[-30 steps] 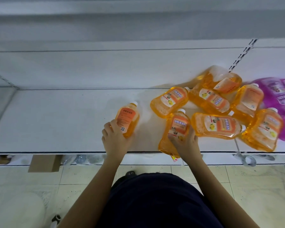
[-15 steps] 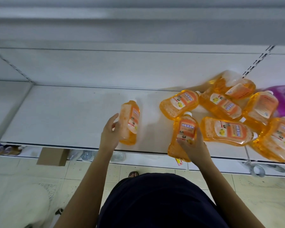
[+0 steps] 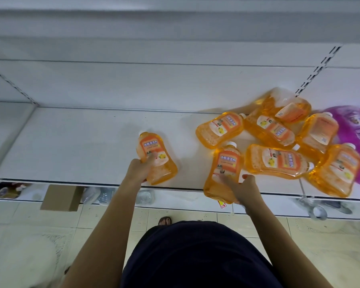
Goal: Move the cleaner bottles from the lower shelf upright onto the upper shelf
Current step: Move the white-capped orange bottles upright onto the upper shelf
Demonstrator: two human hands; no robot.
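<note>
Bottles (image 3: 276,161) number eight orange: left hand (image 3: 138,169) grips one, right hand (image 3: 242,188) another.

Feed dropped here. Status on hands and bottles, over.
Left hand grips orange plastic cleaner bottle on white shelf. Right hand grips second orange bottle, overhanging shelf edge. Pile of orange bottles lying beside it, right.

**One head view, steeply downward**

Worn on the head, wide-angle, looking forward and down onto a white shelf (image 3: 71,146) within arm's reach. Back panel (image 3: 133,86) toward 12 o'clock, tiled floor (image 3: 320,246) and dark clothing (image 3: 195,256) toward 6 o'clock.
</note>
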